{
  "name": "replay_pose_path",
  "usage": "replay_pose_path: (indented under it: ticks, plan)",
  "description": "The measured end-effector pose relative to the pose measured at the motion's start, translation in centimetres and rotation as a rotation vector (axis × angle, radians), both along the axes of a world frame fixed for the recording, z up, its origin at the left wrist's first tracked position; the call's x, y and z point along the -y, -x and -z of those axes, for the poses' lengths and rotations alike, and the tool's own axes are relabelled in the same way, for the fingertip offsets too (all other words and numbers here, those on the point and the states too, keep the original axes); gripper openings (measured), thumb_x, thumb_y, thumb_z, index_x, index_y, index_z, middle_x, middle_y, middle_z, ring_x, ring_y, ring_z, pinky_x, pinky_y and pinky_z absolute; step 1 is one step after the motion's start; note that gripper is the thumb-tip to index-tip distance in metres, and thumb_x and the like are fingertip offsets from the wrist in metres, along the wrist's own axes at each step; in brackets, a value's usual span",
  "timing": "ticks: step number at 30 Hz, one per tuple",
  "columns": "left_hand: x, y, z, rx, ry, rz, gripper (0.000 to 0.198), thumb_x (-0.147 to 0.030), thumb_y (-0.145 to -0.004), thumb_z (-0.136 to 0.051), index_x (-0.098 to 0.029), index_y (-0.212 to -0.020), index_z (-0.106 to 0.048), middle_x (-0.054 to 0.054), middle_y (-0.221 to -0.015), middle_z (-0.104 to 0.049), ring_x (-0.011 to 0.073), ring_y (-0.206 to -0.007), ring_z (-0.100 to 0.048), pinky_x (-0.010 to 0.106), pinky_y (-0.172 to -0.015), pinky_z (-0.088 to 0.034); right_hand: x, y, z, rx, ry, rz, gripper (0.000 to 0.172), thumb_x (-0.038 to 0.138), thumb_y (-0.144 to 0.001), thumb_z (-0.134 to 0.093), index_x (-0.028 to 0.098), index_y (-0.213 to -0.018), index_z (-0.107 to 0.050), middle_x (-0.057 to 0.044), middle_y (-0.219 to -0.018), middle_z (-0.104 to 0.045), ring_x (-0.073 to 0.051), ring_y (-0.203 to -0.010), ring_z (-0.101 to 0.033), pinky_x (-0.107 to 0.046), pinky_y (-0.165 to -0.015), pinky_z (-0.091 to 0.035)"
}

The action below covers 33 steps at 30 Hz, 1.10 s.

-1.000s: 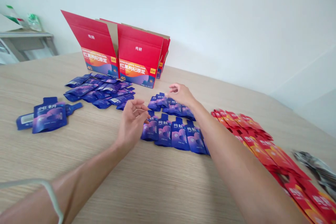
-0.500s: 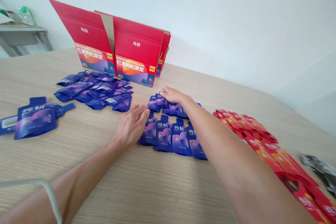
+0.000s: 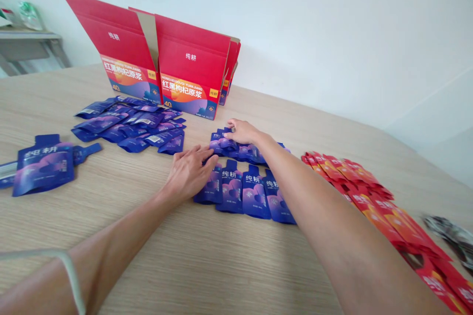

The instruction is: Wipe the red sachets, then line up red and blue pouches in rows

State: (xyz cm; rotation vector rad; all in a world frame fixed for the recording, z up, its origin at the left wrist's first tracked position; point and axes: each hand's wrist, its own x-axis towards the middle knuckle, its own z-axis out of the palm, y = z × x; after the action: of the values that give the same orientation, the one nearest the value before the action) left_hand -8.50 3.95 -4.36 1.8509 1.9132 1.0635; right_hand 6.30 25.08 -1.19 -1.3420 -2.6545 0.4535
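Blue pouches lie in two rows at the middle of the table, a front row (image 3: 232,191) and a back row (image 3: 249,152). My left hand (image 3: 192,170) rests with its fingers spread at the left end of these rows, touching the pouches there. My right hand (image 3: 242,132) is at the back row, its fingers bent onto a blue pouch (image 3: 228,143) near the left end. My right forearm hides part of both rows. Left of my left hand is a loose pile of blue pouches (image 3: 133,125).
Open red boxes (image 3: 190,66) stand behind the pile. More blue pouches (image 3: 44,167) lie at the far left. Red pouches (image 3: 377,211) are laid out at the right, beside a dark, shiny bundle (image 3: 451,236). A pale cable (image 3: 68,263) crosses the lower left.
The view has shifted slightly. My left hand has hardly moved; its fingers look a little more spread. My right hand remains at the back row, and the pouches under it have shifted slightly.
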Motion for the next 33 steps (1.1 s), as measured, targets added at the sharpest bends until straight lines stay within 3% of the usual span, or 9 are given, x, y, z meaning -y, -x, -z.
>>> replay_pose_path:
  ticks: [10, 16, 22, 28, 33]
  plan:
    - [-0.1, 0.0, 0.2, -0.01, -0.009, -0.003, 0.031, -0.041, -0.1, -0.054, -0.03, -0.104, -0.083, 0.007, -0.131, -0.079, 0.036, -0.141, -0.061, 0.055, -0.123, -0.033, 1.2, -0.3, 0.1, 0.004, -0.005, -0.011, 0.064, 0.045, -0.091, -0.078, 0.024, -0.148, -0.058, -0.015, -0.153, -0.065, -0.033, -0.137, -0.065, -0.052, -0.118, -0.047]
    - [-0.3, 0.1, 0.6, 0.007, -0.009, -0.012, 0.035, -0.044, -0.099, -0.055, -0.03, -0.117, -0.082, 0.009, -0.138, -0.076, 0.0382, -0.147, -0.056, 0.056, -0.124, -0.031, 1.5, -0.6, 0.3, 0.009, -0.022, -0.01, 0.066, 0.052, -0.091, -0.077, 0.027, -0.149, -0.057, -0.013, -0.151, -0.067, -0.033, -0.139, -0.063, -0.056, -0.119, -0.046]
    - [-0.2, 0.0, 0.4, 0.016, -0.02, -0.01, 0.03, -0.04, -0.099, -0.057, -0.029, -0.107, -0.083, 0.01, -0.135, -0.077, 0.0398, -0.144, -0.059, 0.058, -0.123, -0.032, 2.4, -0.3, -0.1, 0.027, -0.052, 0.027, 0.064, 0.05, -0.095, -0.073, 0.025, -0.15, -0.054, -0.017, -0.155, -0.063, -0.038, -0.143, -0.06, -0.063, -0.121, -0.043]
    - [0.3, -0.1, 0.1, 0.046, -0.066, -0.013, 0.024, -0.033, -0.096, -0.062, -0.029, -0.108, -0.082, 0.01, -0.129, -0.079, 0.0354, -0.134, -0.066, 0.052, -0.122, -0.037, 6.1, 0.1, -1.7, -0.028, -0.179, 0.02, 0.065, 0.042, -0.1, -0.064, 0.017, -0.156, -0.046, -0.026, -0.162, -0.052, -0.047, -0.15, -0.049, -0.081, -0.12, -0.031]
    - [0.4, 0.1, -0.1, 0.017, -0.117, 0.002, 0.027, -0.022, -0.091, -0.063, -0.024, -0.113, -0.08, 0.011, -0.124, -0.08, 0.0313, -0.119, -0.074, 0.043, -0.111, -0.05, 12.4, 0.1, -2.0, -0.233, -0.339, -0.098, 0.066, 0.033, -0.097, -0.062, 0.02, -0.158, -0.042, -0.023, -0.162, -0.05, -0.044, -0.153, -0.044, -0.082, -0.124, -0.024]
